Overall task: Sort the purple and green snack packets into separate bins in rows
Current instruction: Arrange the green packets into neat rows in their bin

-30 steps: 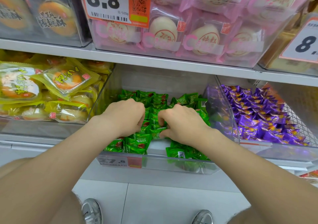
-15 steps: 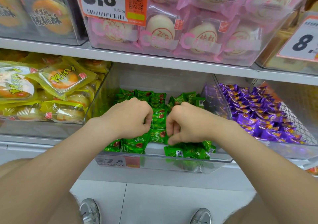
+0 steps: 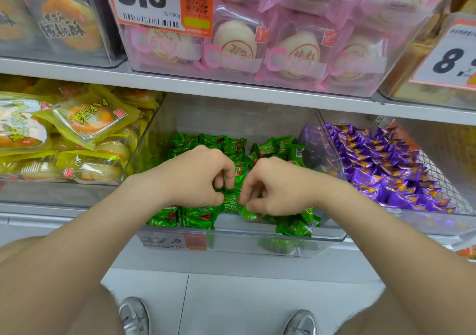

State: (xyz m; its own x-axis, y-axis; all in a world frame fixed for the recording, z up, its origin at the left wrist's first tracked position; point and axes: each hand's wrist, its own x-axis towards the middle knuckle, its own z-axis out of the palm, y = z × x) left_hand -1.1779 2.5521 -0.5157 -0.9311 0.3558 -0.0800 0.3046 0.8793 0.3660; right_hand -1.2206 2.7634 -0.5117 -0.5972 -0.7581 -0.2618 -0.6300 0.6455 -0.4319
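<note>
A clear middle bin (image 3: pixel 242 243) holds several green snack packets (image 3: pixel 198 216), some in rows at the back. Both my hands are inside it, side by side. My left hand (image 3: pixel 198 177) and my right hand (image 3: pixel 273 185) each have curled fingers pinching the same green packet (image 3: pixel 231 202) between them, near the bin's front. The clear bin to the right (image 3: pixel 412 221) is filled with purple snack packets (image 3: pixel 381 170) lying in rows.
A bin of yellow cake packets (image 3: pixel 77 134) stands to the left. The shelf above (image 3: pixel 231 87) carries bins of pink-wrapped buns (image 3: pixel 257 49) and price tags. Below are grey floor tiles and my two shoes (image 3: pixel 134 316).
Both hands have drawn closer together and slightly toward the bin's front, now pinching one green packet between them. The camera view has shifted a little.
</note>
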